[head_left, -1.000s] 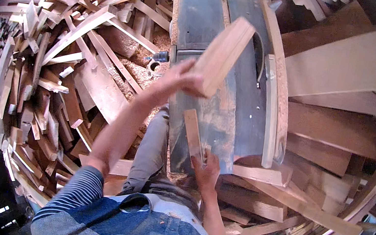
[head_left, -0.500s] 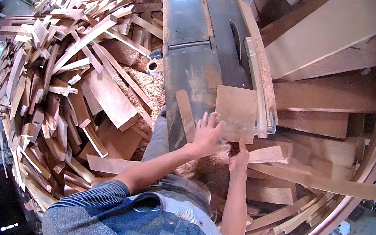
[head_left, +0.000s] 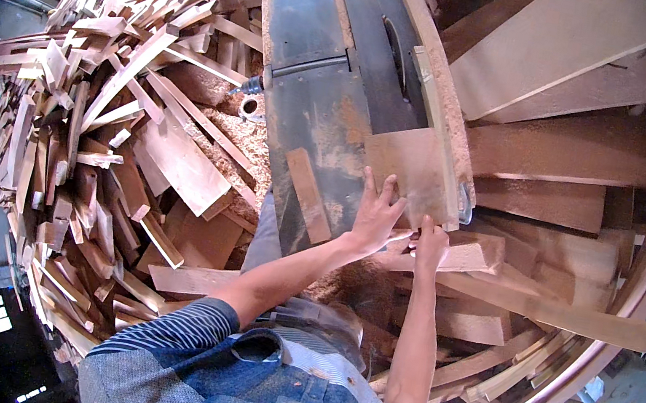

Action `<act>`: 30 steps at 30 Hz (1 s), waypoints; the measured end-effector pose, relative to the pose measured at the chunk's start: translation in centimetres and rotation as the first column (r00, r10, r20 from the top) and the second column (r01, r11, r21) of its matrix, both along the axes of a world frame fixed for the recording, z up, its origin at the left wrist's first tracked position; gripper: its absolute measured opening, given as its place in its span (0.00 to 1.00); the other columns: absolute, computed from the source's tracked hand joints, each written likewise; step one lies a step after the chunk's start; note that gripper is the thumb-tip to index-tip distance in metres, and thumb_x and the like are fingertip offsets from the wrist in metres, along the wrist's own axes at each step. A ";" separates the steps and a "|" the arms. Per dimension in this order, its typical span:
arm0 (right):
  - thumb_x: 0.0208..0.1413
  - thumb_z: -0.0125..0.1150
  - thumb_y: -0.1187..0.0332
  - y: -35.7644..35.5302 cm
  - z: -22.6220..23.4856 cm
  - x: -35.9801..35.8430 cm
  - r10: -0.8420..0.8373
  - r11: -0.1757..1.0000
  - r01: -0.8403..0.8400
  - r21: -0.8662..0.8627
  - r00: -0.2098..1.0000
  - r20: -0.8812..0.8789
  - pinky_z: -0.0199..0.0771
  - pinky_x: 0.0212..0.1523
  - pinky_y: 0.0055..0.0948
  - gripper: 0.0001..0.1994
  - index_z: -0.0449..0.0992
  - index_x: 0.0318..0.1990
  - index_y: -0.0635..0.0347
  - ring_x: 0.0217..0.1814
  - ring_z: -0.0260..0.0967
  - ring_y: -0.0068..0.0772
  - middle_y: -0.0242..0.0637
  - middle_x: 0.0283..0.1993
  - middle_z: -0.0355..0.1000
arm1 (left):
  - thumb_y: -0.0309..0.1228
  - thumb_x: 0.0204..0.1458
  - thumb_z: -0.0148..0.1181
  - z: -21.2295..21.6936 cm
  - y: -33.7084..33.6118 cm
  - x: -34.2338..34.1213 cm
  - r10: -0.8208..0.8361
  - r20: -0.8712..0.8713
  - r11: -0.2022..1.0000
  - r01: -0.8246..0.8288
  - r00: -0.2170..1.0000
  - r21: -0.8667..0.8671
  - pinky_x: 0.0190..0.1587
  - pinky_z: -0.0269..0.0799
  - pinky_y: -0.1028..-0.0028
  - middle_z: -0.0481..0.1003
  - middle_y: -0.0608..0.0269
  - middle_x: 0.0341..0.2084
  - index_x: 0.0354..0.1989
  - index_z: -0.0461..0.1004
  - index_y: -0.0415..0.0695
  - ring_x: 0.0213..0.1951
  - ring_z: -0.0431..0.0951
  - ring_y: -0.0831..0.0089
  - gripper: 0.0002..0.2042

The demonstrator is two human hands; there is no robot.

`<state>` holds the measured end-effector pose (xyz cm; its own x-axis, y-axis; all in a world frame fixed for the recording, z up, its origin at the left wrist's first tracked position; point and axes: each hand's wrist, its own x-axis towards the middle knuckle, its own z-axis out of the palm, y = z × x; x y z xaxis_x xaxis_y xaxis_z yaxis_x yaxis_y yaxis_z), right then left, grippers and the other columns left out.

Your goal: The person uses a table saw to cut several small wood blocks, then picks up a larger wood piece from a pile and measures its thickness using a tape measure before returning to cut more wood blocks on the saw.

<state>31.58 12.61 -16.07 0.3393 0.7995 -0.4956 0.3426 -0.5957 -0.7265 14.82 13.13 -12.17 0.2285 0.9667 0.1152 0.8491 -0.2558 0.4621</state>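
A square, pale wooden board (head_left: 410, 165) lies flat on the metal saw table (head_left: 317, 111), its right side along the wooden guide strip (head_left: 440, 127). My left hand (head_left: 376, 215) rests on the board's near left corner, fingers stretched out over its surface and thumb pointing toward the right hand. At the near edge, my right hand (head_left: 430, 243) is closed on the board, its index finger reaching onto the wood; the other fingertips are hidden. Beyond the board, a saw blade (head_left: 398, 56) shows in its slot. A narrow wooden offcut (head_left: 308, 196) lies on the table left of my left hand.
A large heap of wood offcuts (head_left: 94, 138) rises on the left, with sawdust (head_left: 252, 143) beside the table. Wide planks (head_left: 560, 164) lean and lie on the right. A long wooden piece (head_left: 544, 311) sticks out near my right forearm.
The board has turned slightly, so its right side now runs along the guide strip. Both hands have shifted with it, and the whole view has moved a little.
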 end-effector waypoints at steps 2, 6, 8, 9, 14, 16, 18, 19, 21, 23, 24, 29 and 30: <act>0.65 0.58 0.48 0.7 1.2 -0.1 0.033 0.998 -0.032 -0.048 0.999 0.030 0.76 0.26 0.41 0.28 0.81 0.29 0.70 0.21 0.77 0.39 0.46 0.20 0.76 | 0.52 0.37 0.79 0.4 0.4 0.0 -0.001 -0.029 1.000 0.000 1.000 -0.031 0.74 0.35 0.30 0.61 0.32 0.66 0.56 0.77 0.40 0.71 0.44 0.17 0.39; 0.64 0.59 0.47 1.1 -1.0 0.4 0.037 0.999 -0.037 -0.001 0.997 0.069 0.76 0.28 0.43 0.28 0.81 0.28 0.69 0.22 0.77 0.41 0.46 0.20 0.76 | 0.52 0.35 0.80 -0.5 1.1 -0.3 -0.002 -0.052 1.000 0.004 0.999 0.030 0.71 0.46 0.29 0.61 0.34 0.67 0.55 0.78 0.44 0.69 0.44 0.12 0.38; 0.63 0.59 0.47 2.0 -0.8 -0.5 0.027 0.999 -0.027 0.017 1.000 0.014 0.75 0.28 0.43 0.29 0.81 0.27 0.70 0.22 0.76 0.41 0.46 0.20 0.75 | 0.52 0.36 0.80 -0.7 1.5 -0.9 0.032 -0.051 0.999 -0.032 0.998 0.011 0.71 0.47 0.29 0.60 0.34 0.67 0.56 0.78 0.45 0.69 0.44 0.12 0.38; 0.63 0.59 0.46 2.5 -0.6 -1.0 0.023 0.999 -0.023 0.025 1.000 -0.014 0.75 0.28 0.44 0.29 0.81 0.26 0.70 0.22 0.75 0.41 0.46 0.19 0.75 | 0.51 0.36 0.80 -0.8 1.8 -1.2 0.047 -0.074 0.999 -0.046 0.996 0.016 0.71 0.47 0.29 0.60 0.35 0.68 0.56 0.78 0.45 0.69 0.44 0.12 0.38; 0.64 0.63 0.52 4.9 -4.0 -0.8 -0.016 0.999 0.019 0.043 0.997 -0.073 0.65 0.16 0.32 0.23 0.78 0.28 0.66 0.15 0.67 0.28 0.38 0.17 0.72 | 0.50 0.37 0.80 0.3 4.2 -1.5 0.060 -0.141 0.998 -0.058 0.988 0.020 0.71 0.47 0.30 0.61 0.39 0.68 0.54 0.78 0.45 0.70 0.45 0.15 0.35; 0.64 0.63 0.52 5.9 -1.1 -2.2 -0.026 0.999 0.024 -0.023 0.991 -0.132 0.63 0.15 0.31 0.22 0.78 0.28 0.65 0.14 0.65 0.27 0.36 0.16 0.71 | 0.49 0.36 0.80 0.1 4.8 -2.3 0.059 -0.179 0.997 -0.050 0.982 0.056 0.73 0.47 0.33 0.64 0.40 0.67 0.51 0.79 0.45 0.72 0.47 0.22 0.33; 0.65 0.62 0.52 6.7 0.5 -3.2 -0.019 0.999 0.014 -0.030 0.987 -0.161 0.61 0.13 0.31 0.22 0.77 0.29 0.64 0.13 0.63 0.26 0.35 0.15 0.69 | 0.48 0.36 0.79 -0.4 5.6 -2.9 0.041 -0.178 0.997 -0.030 0.983 0.065 0.74 0.48 0.37 0.66 0.41 0.66 0.48 0.80 0.44 0.74 0.50 0.28 0.31; 0.65 0.62 0.52 7.2 0.2 -3.1 -0.026 0.999 0.022 -0.027 0.984 -0.177 0.60 0.12 0.30 0.22 0.77 0.29 0.64 0.12 0.63 0.26 0.35 0.15 0.69 | 0.48 0.37 0.79 -0.6 6.3 -3.0 0.013 -0.156 0.998 -0.004 0.988 0.059 0.74 0.49 0.39 0.66 0.42 0.66 0.47 0.80 0.43 0.74 0.51 0.31 0.30; 0.66 0.61 0.52 8.1 -0.8 -3.0 -0.037 0.999 0.033 -0.022 0.977 -0.209 0.58 0.11 0.29 0.22 0.76 0.28 0.63 0.11 0.62 0.25 0.35 0.15 0.68 | 0.48 0.37 0.79 -0.9 7.4 -3.2 -0.024 -0.143 0.998 0.032 0.989 0.049 0.74 0.50 0.42 0.66 0.43 0.66 0.47 0.79 0.43 0.74 0.53 0.35 0.30; 0.65 0.62 0.51 9.0 -1.2 -3.0 -0.008 1.000 0.007 -0.005 0.982 -0.188 0.64 0.16 0.34 0.26 0.79 0.24 0.67 0.14 0.67 0.28 0.39 0.16 0.73 | 0.48 0.38 0.78 -1.2 8.4 -3.6 -0.033 -0.165 0.999 0.040 0.986 0.036 0.75 0.51 0.44 0.65 0.45 0.66 0.49 0.78 0.43 0.74 0.54 0.38 0.31; 0.65 0.62 0.51 9.6 -1.4 -3.2 -0.013 1.000 0.011 -0.012 0.979 -0.202 0.64 0.16 0.33 0.26 0.79 0.24 0.67 0.14 0.67 0.28 0.40 0.16 0.74 | 0.48 0.39 0.78 -1.3 8.9 -3.8 -0.035 -0.172 0.997 0.046 0.984 0.056 0.75 0.51 0.44 0.65 0.45 0.66 0.49 0.78 0.42 0.74 0.54 0.38 0.31; 0.66 0.61 0.51 11.6 -0.4 -4.8 -0.028 0.999 0.020 -0.039 0.973 -0.229 0.61 0.12 0.31 0.25 0.77 0.24 0.65 0.13 0.65 0.27 0.38 0.16 0.72 | 0.51 0.41 0.76 -2.3 11.0 -4.9 -0.056 -0.231 0.994 0.075 0.971 0.076 0.75 0.52 0.47 0.66 0.44 0.65 0.50 0.78 0.38 0.74 0.55 0.40 0.32; 0.66 0.61 0.52 11.8 -0.3 -4.8 -0.024 0.999 0.017 -0.033 0.974 -0.226 0.58 0.11 0.29 0.23 0.76 0.25 0.63 0.12 0.63 0.26 0.37 0.15 0.71 | 0.51 0.42 0.75 -2.3 11.2 -4.9 -0.058 -0.234 0.993 0.080 0.971 0.090 0.75 0.52 0.47 0.66 0.44 0.64 0.50 0.78 0.38 0.74 0.56 0.41 0.32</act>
